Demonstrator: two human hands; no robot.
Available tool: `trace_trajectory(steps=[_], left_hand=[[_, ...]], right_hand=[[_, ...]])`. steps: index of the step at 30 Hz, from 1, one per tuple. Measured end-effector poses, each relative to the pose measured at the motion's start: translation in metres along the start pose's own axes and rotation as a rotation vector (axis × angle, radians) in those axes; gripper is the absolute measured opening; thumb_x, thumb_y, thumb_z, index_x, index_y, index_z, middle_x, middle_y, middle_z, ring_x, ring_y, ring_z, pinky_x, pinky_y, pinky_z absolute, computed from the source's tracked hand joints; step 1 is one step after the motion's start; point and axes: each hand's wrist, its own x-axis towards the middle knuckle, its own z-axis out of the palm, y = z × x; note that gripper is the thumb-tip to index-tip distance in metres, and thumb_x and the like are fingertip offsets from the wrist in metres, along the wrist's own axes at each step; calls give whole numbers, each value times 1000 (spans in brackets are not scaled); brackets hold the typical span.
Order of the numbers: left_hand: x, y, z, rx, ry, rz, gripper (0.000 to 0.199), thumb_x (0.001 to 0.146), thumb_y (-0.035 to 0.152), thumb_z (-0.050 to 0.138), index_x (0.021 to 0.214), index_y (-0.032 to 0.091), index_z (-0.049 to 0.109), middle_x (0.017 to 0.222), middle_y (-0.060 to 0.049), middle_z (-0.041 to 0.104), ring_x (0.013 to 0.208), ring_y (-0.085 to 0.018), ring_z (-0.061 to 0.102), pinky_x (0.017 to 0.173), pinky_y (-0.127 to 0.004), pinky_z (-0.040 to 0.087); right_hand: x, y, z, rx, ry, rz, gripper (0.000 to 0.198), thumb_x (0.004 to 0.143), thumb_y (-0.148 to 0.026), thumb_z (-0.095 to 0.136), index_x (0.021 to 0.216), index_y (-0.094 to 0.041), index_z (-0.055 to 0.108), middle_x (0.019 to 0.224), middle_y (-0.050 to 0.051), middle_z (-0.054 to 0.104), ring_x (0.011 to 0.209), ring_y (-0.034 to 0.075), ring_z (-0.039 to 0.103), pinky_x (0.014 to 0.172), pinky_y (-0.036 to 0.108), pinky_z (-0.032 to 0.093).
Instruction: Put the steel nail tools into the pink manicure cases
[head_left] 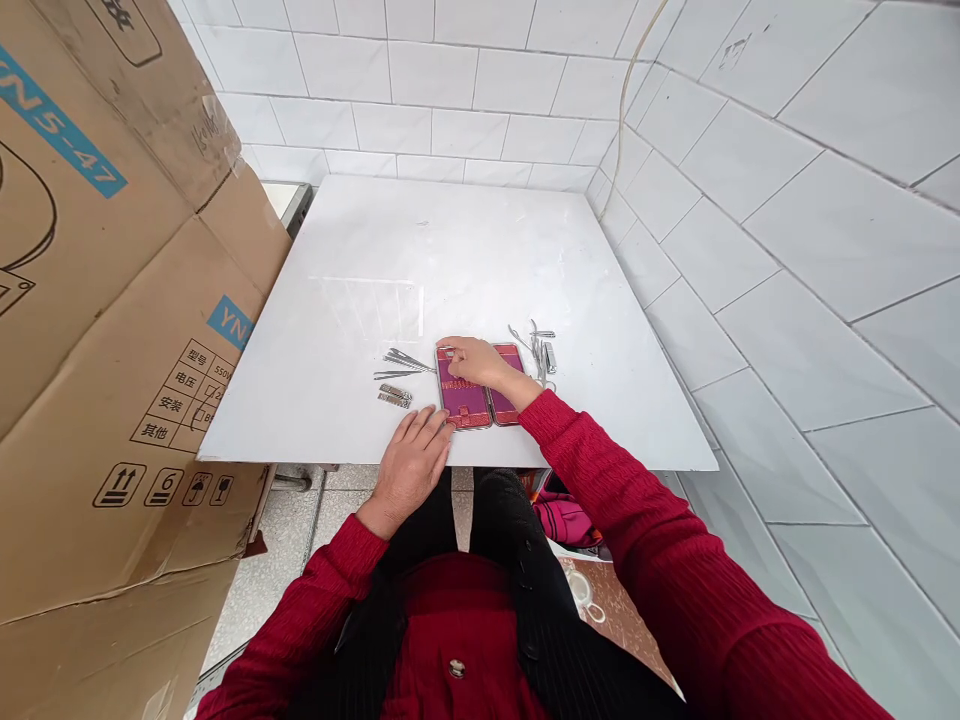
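Observation:
An unfolded manicure case [472, 408] with purple lining and red trim lies on the white table near its front edge. Across its upper left part reaches my right hand [474, 362], fingers bent together at the top corner; whatever they may pinch is hidden. My left hand [417, 455] rests with fingers stretched out at the table edge, fingertips by the case's lower left corner. Slim metal tools [401, 362] lie left of the case, with nail clippers [394, 396] below them. To its right are scissors-like metal tools [538, 350] and another nail clipper [550, 356].
A large cardboard box [150, 300] stands along the left side of the table [480, 250]. Tiled walls [810, 230] close off the back and right. A cable [626, 100] hangs in the back right corner. A pink bag [564, 515] lies below the table.

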Motion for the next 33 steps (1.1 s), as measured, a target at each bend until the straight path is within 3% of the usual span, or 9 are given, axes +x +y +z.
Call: trace_trajectory(steps=[3,7,13,20,33], left_hand=[[0,0,1,16,-2,7,34,102,18,45,132,19,62,145,-10,61,140,-28,51,117,-50,42],[-1,0,1,23,12,11,33,102,17,46,131,18,62,144,-10,61,139,-28,52,118,-50,42],[0,1,1,14,2,6,34,102,17,45,132,19,62,144,-10,61,140,-28,51,117,-51,41],[-1,-1,2,-6,-13,4,37,102,18,45,135,20,60,145,-10,60,141,-28,50,118,-52,40],[-2,-1,3,-17,-2,4,38,101,17,46,137,20,60,144,-11,61,142,-27,49,119,-51,41]], right_hand=[[-1,-6,-3,-52,-33,9,54,78,-6,58,131,-16,63,71,-3,68,65,15,62,65,25,47],[-1,-3,-1,57,-49,39,56,78,-5,60,133,-15,58,69,-5,68,61,14,63,65,24,48],[-3,5,14,184,157,-52,42,78,-9,64,119,-17,62,80,-3,71,72,14,66,72,25,51],[4,8,26,271,232,-35,40,79,-8,62,118,-15,67,83,-1,72,78,14,68,79,27,55],[4,5,25,94,239,-23,43,82,-9,60,123,-15,70,84,1,75,78,16,68,85,30,55]])
